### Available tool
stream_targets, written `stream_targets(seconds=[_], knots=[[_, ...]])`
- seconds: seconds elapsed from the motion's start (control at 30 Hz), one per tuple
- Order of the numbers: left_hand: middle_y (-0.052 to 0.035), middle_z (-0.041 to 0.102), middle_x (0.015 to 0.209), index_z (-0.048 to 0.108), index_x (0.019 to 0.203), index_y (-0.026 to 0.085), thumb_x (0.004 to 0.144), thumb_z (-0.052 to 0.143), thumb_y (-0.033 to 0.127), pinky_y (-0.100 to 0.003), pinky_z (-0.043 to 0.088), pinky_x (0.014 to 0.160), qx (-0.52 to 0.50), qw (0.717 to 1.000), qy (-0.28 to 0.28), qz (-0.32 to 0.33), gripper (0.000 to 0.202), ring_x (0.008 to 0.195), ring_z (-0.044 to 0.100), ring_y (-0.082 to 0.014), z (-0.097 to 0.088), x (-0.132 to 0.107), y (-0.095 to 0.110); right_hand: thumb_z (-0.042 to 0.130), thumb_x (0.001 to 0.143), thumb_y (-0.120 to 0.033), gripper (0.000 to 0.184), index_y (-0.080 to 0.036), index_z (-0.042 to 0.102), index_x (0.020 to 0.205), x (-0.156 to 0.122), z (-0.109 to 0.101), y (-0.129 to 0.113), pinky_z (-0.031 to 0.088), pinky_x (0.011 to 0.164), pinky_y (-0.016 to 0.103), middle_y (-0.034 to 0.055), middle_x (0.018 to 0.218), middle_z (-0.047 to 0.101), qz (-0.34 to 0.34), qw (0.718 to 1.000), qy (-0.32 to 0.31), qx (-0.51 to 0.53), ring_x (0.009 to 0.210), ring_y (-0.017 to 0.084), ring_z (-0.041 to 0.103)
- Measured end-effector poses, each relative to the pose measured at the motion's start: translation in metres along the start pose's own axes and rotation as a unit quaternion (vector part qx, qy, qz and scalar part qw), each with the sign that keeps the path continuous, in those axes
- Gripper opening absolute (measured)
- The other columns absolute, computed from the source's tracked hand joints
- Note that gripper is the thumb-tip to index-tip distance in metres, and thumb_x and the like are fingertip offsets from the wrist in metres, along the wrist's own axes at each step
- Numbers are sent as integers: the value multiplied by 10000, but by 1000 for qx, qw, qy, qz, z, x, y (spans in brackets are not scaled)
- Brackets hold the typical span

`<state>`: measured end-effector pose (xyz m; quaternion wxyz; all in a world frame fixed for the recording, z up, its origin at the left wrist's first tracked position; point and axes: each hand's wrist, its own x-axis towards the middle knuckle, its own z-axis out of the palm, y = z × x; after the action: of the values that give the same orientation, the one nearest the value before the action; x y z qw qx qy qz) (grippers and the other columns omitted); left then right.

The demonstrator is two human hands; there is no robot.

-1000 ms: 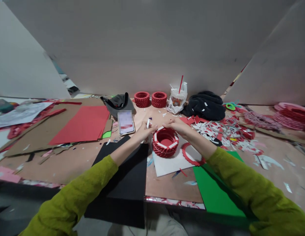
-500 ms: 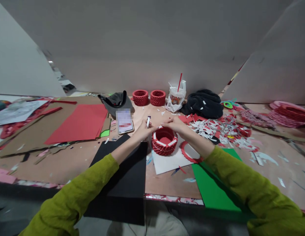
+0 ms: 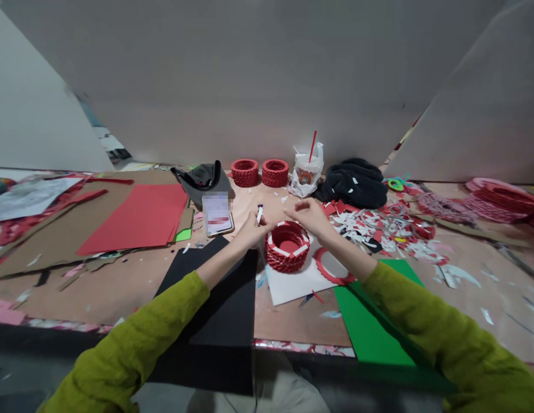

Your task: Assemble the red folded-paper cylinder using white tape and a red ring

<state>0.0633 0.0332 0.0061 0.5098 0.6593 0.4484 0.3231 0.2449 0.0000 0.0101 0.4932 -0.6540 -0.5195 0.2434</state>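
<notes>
A red woven paper basket (image 3: 288, 246) with white strips along its rim stands on a white sheet (image 3: 292, 284) in the middle of the table. My left hand (image 3: 248, 228) is closed on a small white glue tube (image 3: 259, 214), just left of the basket's rim. My right hand (image 3: 308, 215) hovers over the basket's far right rim, fingers partly spread, with nothing visible in it. A red scalloped paper ring (image 3: 331, 267) lies right of the basket.
A phone (image 3: 218, 214), a dark cap (image 3: 203, 179), two finished red baskets (image 3: 260, 172), a bagged drink (image 3: 307, 169) and a black cloth (image 3: 357, 183) sit behind. Red (image 3: 137, 218), black (image 3: 215, 298) and green (image 3: 374, 321) sheets lie around; paper scraps (image 3: 387, 229) litter the right.
My right hand has lifted off the basket's rim and opened its fingers. My left hand stays beside the basket with the tube.
</notes>
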Motion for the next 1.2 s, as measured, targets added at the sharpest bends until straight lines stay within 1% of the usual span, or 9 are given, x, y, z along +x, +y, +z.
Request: stream_targets(seconds=[0.17, 0.27, 0.47, 0.7, 0.83, 0.9, 0.97, 1.03, 1.2], knots=[[59, 473, 655, 438, 811, 200, 595, 826, 337, -225, 357, 531, 17, 1000, 10, 8, 464, 591, 458, -111, 5, 8, 1, 702, 745, -267, 189, -134, 634, 861, -9, -7, -6, 502, 790, 335, 88, 920, 683, -18, 996, -83, -30, 823, 180, 637], [53, 491, 653, 444, 787, 199, 584, 829, 318, -225, 362, 523, 21, 1000, 3, -6, 451, 600, 480, -120, 8, 14, 3, 699, 743, -239, 168, -134, 686, 873, -19, -20, -5, 515, 772, 344, 99, 940, 712, -28, 991, -124, -35, 832, 204, 658], [-5, 560, 677, 480, 828, 180, 788, 614, 335, -229, 342, 471, -9, 999, -21, -36, 209, 567, 518, -133, -10, 18, 6, 649, 742, -105, 240, -127, 711, 973, -18, -31, -3, 536, 737, 321, 101, 970, 737, -35, 982, -185, -19, 832, 202, 682], [-28, 640, 895, 588, 1087, 177, 828, 616, 301, -220, 456, 660, -53, 994, -70, 62, 288, 764, 600, -125, -54, -23, 17, 649, 830, -369, 274, -152, 737, 972, 1, -9, -14, 526, 782, 345, 99, 971, 748, -72, 969, -235, -15, 872, 226, 681], [-56, 684, 899, 639, 1050, 146, 825, 659, 335, -257, 486, 769, -77, 987, -79, 115, 294, 821, 639, -147, -55, -46, 27, 728, 758, -271, 222, -157, 743, 948, 7, 9, -19, 522, 846, 357, 92, 965, 745, -130, 951, -279, -25, 884, 215, 679], [-62, 696, 890, 647, 1046, 141, 819, 676, 347, -275, 497, 778, -85, 987, -58, 126, 308, 817, 655, -158, -52, -53, 31, 721, 767, -242, 280, -176, 719, 1039, 5, 10, -27, 532, 854, 364, 93, 1039, 726, -170, 955, -244, 17, 905, 205, 679], [-61, 706, 874, 648, 1059, 138, 814, 689, 356, -294, 506, 794, -92, 986, -50, 133, 331, 812, 666, -166, -48, -57, 35, 684, 816, -253, 318, -200, 683, 1129, -3, 6, -41, 530, 881, 375, 95, 1131, 681, -248, 956, -144, 54, 949, 196, 666], [-65, 719, 902, 650, 1070, 138, 810, 699, 346, -314, 512, 829, -109, 982, -62, 143, 336, 836, 675, -174, -42, -60, 39, 640, 867, -270, 288, -224, 676, 1149, -17, 0, -57, 516, 917, 379, 85, 1150, 646, -338, 939, -58, 42, 995, 190, 644], [-80, 729, 1040, 656, 1095, 152, 771, 741, 274, -324, 522, 877, -176, 964, -102, 173, 356, 957, 682, -203, -29, -65, 48, 601, 894, -199, 254, -238, 685, 1130, -48, -7, -78, 509, 937, 409, 93, 1118, 645, -476, 878, 3, -42, 1075, 211, 608]])
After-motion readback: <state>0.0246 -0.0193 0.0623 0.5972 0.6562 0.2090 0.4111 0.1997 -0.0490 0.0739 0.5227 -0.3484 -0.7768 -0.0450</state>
